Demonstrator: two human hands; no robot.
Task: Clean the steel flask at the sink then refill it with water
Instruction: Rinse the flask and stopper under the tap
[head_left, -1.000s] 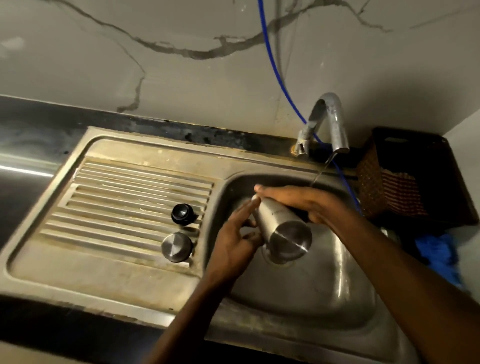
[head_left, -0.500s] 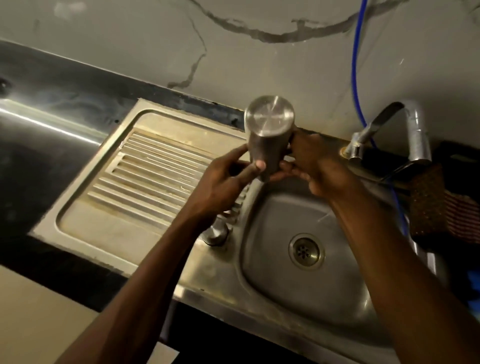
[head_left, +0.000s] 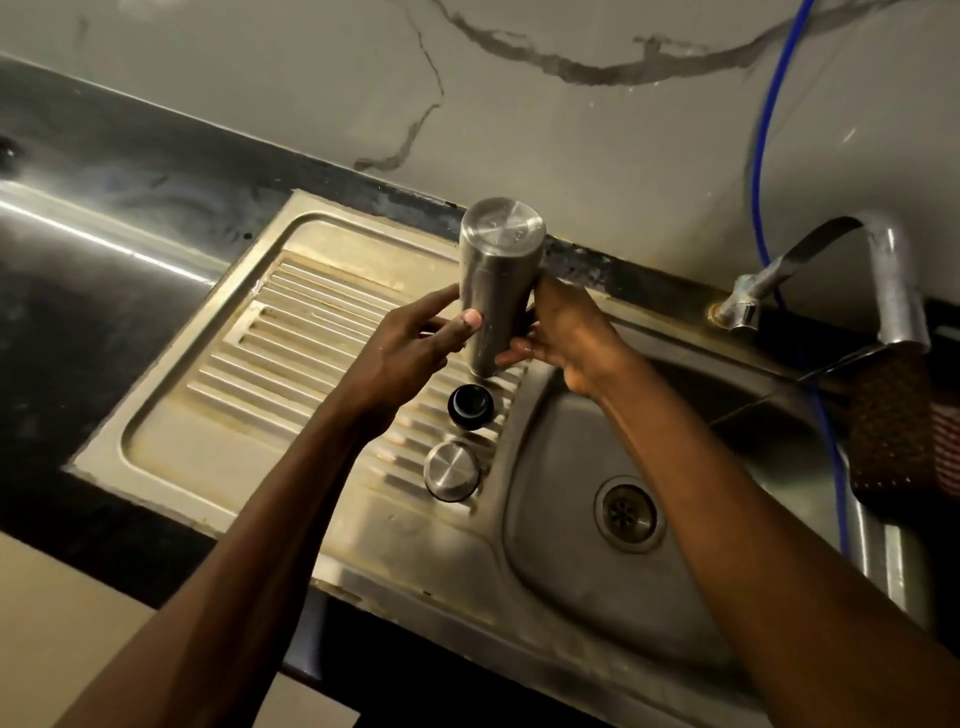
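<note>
The steel flask (head_left: 496, 275) is upside down, base up, over the right end of the ribbed drainboard (head_left: 291, 364). My left hand (head_left: 415, 348) grips its lower part from the left, thumb on the wall. My right hand (head_left: 566, 338) holds it from the right near the mouth. The mouth points down, just above a black stopper (head_left: 470, 405) lying on the drainboard. A steel cap (head_left: 451, 469) sits a little nearer to me. The sink basin (head_left: 571, 597) with its drain (head_left: 629, 513) lies to the right.
A chrome tap (head_left: 883, 280) stands at the back right with a thin stream of water falling from it. A blue hose (head_left: 769, 130) runs down the marble wall. A dark basket (head_left: 893, 431) sits at the far right. Black countertop (head_left: 78, 260) lies to the left.
The flask was in the basin under the tap a second ago. Both hands lifted it out, moved it left over the drainboard, and it now hangs mouth down.
</note>
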